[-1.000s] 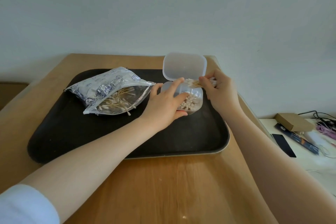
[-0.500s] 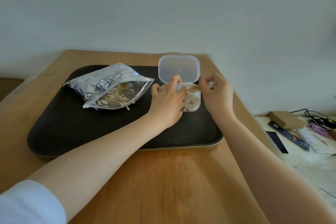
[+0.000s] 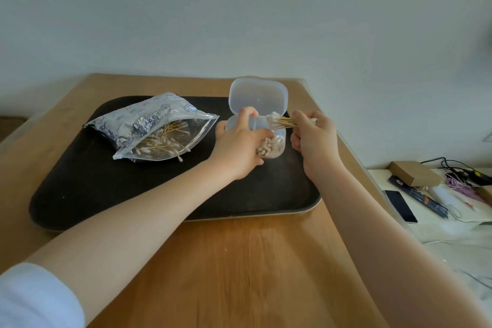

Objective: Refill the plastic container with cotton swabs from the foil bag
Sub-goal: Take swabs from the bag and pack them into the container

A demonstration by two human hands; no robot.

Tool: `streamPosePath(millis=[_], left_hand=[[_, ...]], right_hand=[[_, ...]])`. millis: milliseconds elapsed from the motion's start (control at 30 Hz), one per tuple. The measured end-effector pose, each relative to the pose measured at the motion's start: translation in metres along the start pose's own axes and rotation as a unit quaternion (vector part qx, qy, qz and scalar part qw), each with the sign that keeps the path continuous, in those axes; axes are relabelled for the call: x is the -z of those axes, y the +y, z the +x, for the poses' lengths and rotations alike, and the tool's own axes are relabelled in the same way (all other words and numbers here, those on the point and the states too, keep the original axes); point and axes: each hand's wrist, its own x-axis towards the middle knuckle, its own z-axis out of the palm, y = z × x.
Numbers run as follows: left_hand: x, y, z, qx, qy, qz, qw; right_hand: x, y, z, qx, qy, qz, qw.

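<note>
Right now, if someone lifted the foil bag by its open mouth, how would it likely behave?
The foil bag looks crinkled and thin, so it would probably sag rather than hold its shape. Its mouth gapes, so the loose cotton swabs inside could slide out. It seems light, holding only a thin layer of swabs.

Head view, looking forward-down, near tray (image 3: 80,202).

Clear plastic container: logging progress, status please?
Left hand grips clear plastic container, lid open. Right hand pinches wooden-stick cotton swabs over it. Nothing blocking.
</note>
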Motion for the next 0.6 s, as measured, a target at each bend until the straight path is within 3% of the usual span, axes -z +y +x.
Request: streamPosePath(millis=[133, 300, 367, 467, 500, 533, 600], left_hand=[[-0.001, -0.004, -0.002, -0.02, -0.007, 0.037, 0.999], [-0.002, -0.005, -0.009, -0.029, 0.001, 0.052, 0.998], [-0.001, -0.008, -0.009, -0.039, 0.011, 0.054, 0.998], [-0.003, -0.012, -0.006, -0.074, 0.053, 0.037, 0.995], [-0.003, -0.013, -0.006, -0.078, 0.057, 0.031, 0.995], [-0.002, -0.015, -0.005, -0.075, 0.056, 0.024, 0.995], [0.0, -0.019, -0.004, -0.067, 0.044, 0.003, 0.997]], right_hand=[[-0.008, 0.001, 0.006, 0.098, -0.004, -0.146, 0.984], [-0.005, 0.011, 0.012, 0.236, -0.036, -0.308, 0.921], [-0.006, 0.015, 0.014, 0.31, -0.025, -0.394, 0.865], [-0.012, 0.018, 0.015, 0.448, 0.02, -0.531, 0.719], [-0.015, 0.019, 0.015, 0.466, 0.019, -0.556, 0.688], [-0.016, 0.02, 0.016, 0.472, 0.012, -0.568, 0.674], [-0.019, 0.022, 0.016, 0.457, -0.02, -0.57, 0.683]])
